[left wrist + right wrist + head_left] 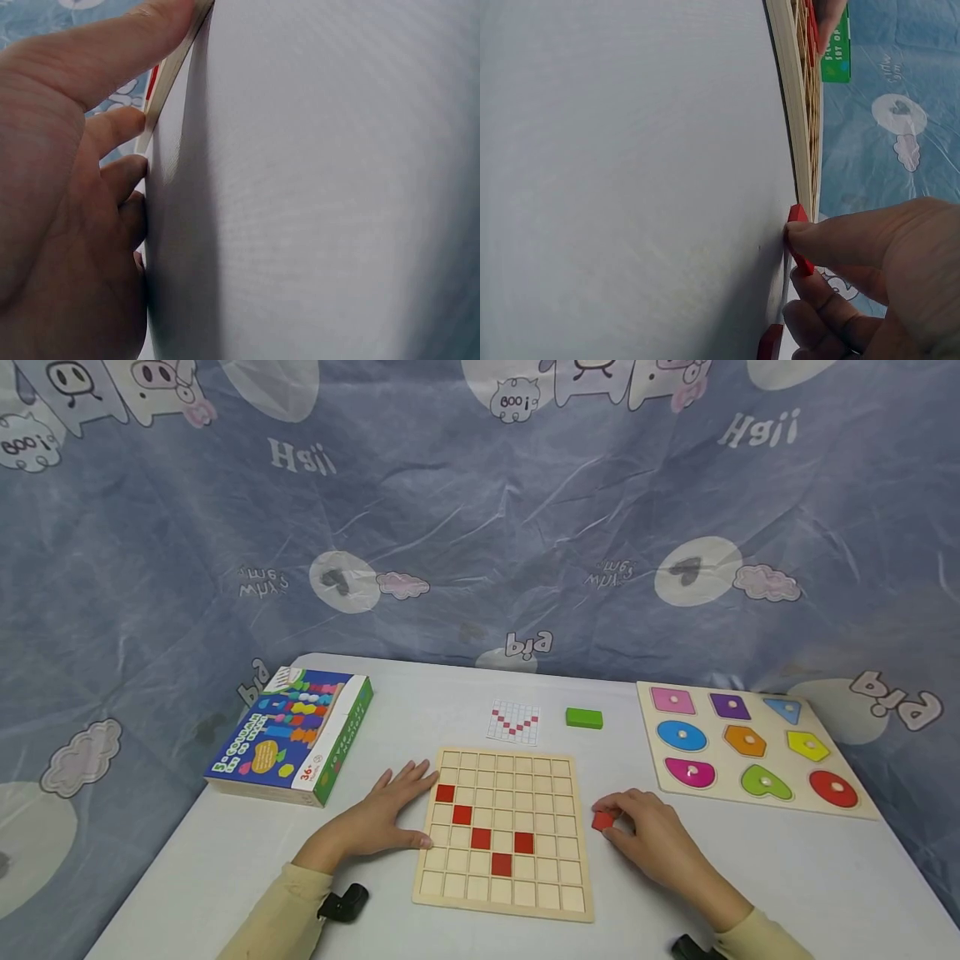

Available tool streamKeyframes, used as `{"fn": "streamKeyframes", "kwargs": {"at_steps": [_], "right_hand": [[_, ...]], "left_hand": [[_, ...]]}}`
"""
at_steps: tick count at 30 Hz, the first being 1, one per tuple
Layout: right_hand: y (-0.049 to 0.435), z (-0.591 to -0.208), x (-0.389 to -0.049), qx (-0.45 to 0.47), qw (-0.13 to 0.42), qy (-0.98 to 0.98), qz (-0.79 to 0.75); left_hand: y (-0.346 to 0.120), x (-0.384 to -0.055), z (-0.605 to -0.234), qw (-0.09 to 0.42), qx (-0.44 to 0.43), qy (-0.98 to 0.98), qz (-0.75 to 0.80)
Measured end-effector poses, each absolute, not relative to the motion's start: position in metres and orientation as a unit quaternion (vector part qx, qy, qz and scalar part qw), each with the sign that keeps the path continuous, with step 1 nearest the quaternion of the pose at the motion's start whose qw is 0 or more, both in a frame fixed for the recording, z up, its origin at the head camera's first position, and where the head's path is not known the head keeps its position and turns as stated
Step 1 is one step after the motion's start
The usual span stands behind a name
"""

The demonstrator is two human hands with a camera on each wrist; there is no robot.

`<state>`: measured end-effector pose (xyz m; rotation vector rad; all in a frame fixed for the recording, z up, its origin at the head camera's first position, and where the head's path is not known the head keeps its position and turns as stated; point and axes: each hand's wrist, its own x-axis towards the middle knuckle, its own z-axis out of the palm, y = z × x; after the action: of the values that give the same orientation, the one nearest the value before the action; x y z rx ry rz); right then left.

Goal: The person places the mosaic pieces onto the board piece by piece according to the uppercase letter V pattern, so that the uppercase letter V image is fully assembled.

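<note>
A wooden grid board [502, 760] lies on the white table, with several red square tiles [502, 864] set in its cells. My left hand [382, 818] rests along the board's left edge, fingers spread and the thumb touching its frame. To the right of the board, my right hand [652, 835] pinches a red square tile [801, 241] between thumb and finger, just off the board's edge. Another red tile [771, 343] shows below that hand in the right wrist view; the head view does not show it clearly.
Behind the board lie a pattern card [513, 723] with red squares and a green block [583, 718]. A toy box [288, 735] stands at the left. On the right is a shape puzzle board [723, 760] with coloured knobbed pieces. A patterned curtain [480, 510] hangs behind the table.
</note>
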<state>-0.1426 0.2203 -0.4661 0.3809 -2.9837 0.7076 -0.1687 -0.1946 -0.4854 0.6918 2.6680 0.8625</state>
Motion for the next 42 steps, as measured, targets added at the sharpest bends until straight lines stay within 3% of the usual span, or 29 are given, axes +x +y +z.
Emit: {"fn": "streamKeyframes", "kwargs": {"at_steps": [14,42], "right_hand": [[0.221,-0.464,-0.143,0.124,-0.032,-0.955,0.268],[0.199,-0.463,-0.142,0.147,-0.017,-0.927,0.344]], "left_hand": [[-0.195,-0.168,-0.485,0.126,0.236,0.917,0.297],[-0.195,-0.169,-0.486,0.126,0.236,0.916,0.299]]}}
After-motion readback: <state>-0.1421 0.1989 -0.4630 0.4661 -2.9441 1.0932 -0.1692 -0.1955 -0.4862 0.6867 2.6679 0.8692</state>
